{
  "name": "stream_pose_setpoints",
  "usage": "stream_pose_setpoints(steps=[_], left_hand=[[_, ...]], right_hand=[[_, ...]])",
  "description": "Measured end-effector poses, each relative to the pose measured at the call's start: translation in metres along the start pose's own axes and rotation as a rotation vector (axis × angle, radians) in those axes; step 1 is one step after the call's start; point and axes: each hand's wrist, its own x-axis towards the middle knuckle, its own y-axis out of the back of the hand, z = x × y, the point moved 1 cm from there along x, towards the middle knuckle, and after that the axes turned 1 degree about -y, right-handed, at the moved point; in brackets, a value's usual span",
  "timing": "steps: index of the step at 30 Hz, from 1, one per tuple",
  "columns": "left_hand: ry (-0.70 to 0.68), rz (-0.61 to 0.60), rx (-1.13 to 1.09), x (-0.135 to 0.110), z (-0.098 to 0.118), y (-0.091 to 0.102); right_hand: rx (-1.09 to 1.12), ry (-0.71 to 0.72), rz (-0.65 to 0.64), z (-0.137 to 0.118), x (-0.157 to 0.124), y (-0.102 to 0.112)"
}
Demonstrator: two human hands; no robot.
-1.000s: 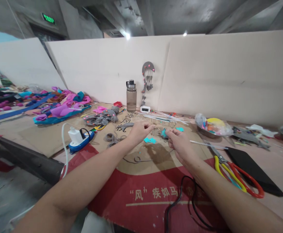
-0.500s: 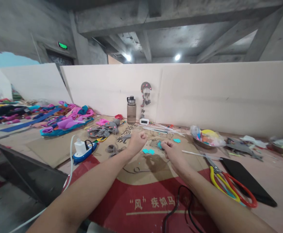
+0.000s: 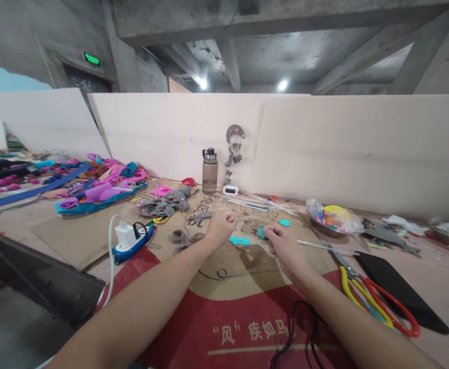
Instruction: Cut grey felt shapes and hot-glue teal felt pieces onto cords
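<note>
My right hand [image 3: 283, 245] pinches a small teal felt flower [image 3: 261, 231] between thumb and fingertips, just above the cardboard. My left hand [image 3: 220, 229] is closed with its fingers curled in; whatever it may hold is hidden or too fine to see. Between and below the hands, teal felt cutouts [image 3: 239, 241] lie on the cardboard [image 3: 232, 264]. Another teal cutout [image 3: 284, 222] rests beyond my right hand. Grey cord [image 3: 179, 237] is coiled to the left of my left hand.
Scissors [image 3: 357, 287] with red and yellow handles lie at right beside a black flat object [image 3: 399, 289]. A bottle [image 3: 209, 173] stands at the back, near a hanging grey felt ornament [image 3: 235, 136]. At left are a blue power strip [image 3: 132, 247] and a grey felt pile [image 3: 163, 205].
My right hand has shifted slightly right with the teal flower, a little farther from my left hand. The camera view has moved a little. Both hands remain closed.
</note>
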Motion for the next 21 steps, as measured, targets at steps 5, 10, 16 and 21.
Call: stream_pose_setpoints(steps=[5, 10, 16, 21], left_hand=[[0.05, 0.02, -0.016, -0.001, 0.003, 0.002], [0.047, 0.001, -0.004, -0.002, 0.009, 0.003], [-0.017, 0.035, -0.015, 0.0, 0.007, 0.004], [-0.068, 0.042, -0.002, 0.0, 0.009, 0.004]], right_hand=[[0.061, -0.074, 0.018, -0.005, -0.002, 0.002], [0.069, -0.053, 0.027, -0.012, -0.004, 0.004], [0.101, 0.003, 0.043, -0.015, -0.001, 0.007], [0.096, -0.026, 0.06, -0.014, 0.0, 0.006]])
